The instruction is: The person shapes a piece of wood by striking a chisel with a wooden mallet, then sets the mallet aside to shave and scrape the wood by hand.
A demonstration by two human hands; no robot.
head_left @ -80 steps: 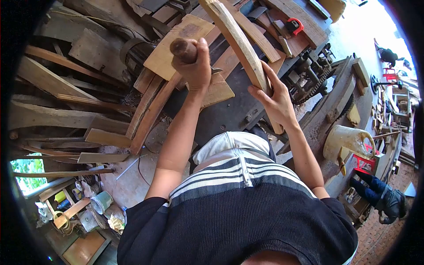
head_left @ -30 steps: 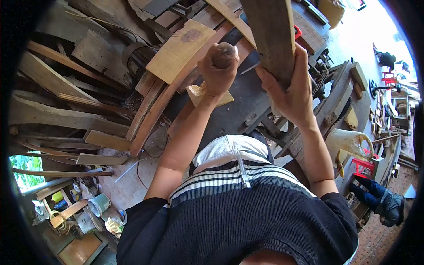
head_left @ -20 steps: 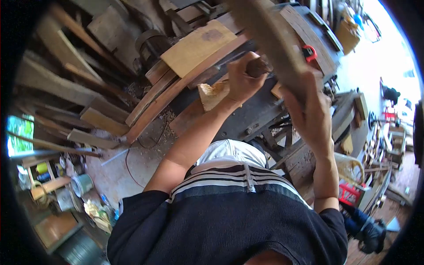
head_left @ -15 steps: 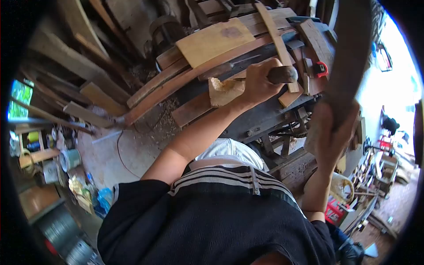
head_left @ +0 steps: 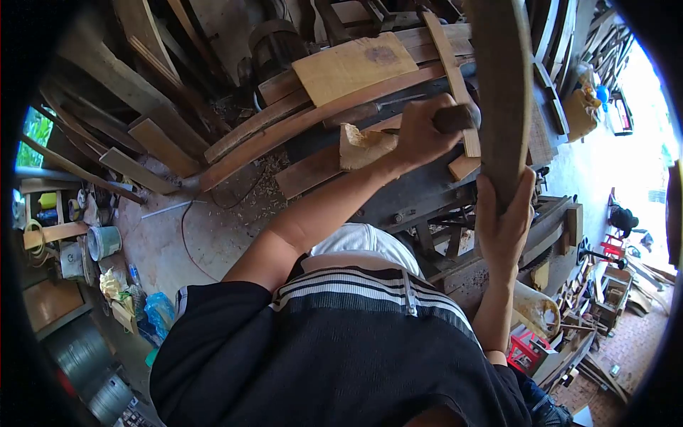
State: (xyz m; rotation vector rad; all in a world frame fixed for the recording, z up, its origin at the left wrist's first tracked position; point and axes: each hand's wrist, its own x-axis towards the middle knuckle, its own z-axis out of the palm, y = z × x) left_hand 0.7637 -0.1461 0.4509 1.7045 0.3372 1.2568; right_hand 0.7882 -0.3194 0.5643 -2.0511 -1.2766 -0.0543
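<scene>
Raised since earlier, right hand (head_left: 504,222) grips long curved brown wooden slat (head_left: 500,92) upright; left hand (head_left: 420,133) clenches dark round wooden handle (head_left: 455,118) beside it; keep both grasps firm.

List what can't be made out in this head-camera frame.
- Curved wooden piece: upper end cut off by the top edge.
- Wooden-handled tool: working end hidden behind the left hand.
- Right hand: palm side hidden.
- Workbench: near edge hidden by the forearm.

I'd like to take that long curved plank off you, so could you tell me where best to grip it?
Grip the curved plank on its bare stretch just above the right hand, coming from the side: it stands almost upright, narrow enough to wrap.
</scene>
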